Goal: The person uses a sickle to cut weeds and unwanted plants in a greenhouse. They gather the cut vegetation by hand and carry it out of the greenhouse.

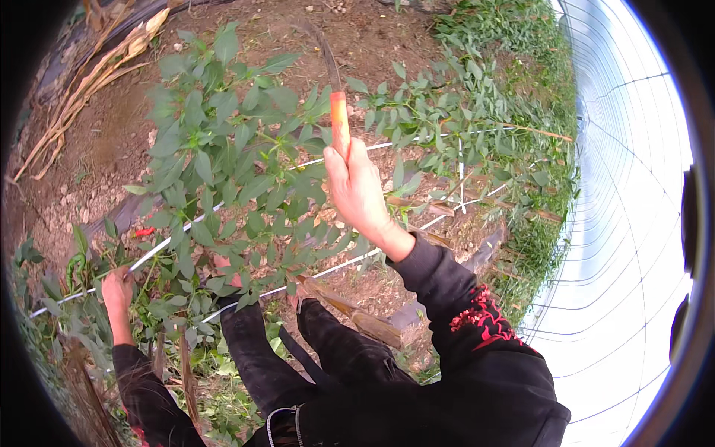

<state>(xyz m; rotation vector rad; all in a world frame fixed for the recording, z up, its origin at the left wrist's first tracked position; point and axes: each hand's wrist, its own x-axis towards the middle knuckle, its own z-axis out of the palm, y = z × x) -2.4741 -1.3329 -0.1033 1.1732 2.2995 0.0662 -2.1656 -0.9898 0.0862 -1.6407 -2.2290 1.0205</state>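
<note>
My right hand (pixel 357 193) is closed around the orange handle of a sickle (pixel 339 120), whose dark curved blade points away from me over bare soil. At the left, my left hand (pixel 118 288) is at a white cord (pixel 151 252) strung through the plants; its fingers are bent at the cord, and leaves hide part of what they hold. Between the hands stands a leafy pepper plant (pixel 223 151). A red pepper (pixel 144 232) lies or hangs near my left hand, and a curled green pepper (pixel 75 268) is to its left.
More white cords (pixel 346 262) cross in front of my legs. Wooden stakes (pixel 374 328) lean near my feet. Dry stalks (pixel 84 89) lie at the upper left, beside dark plastic film. More leafy plants (pixel 475 100) grow at the right, below a translucent greenhouse cover (pixel 620 223).
</note>
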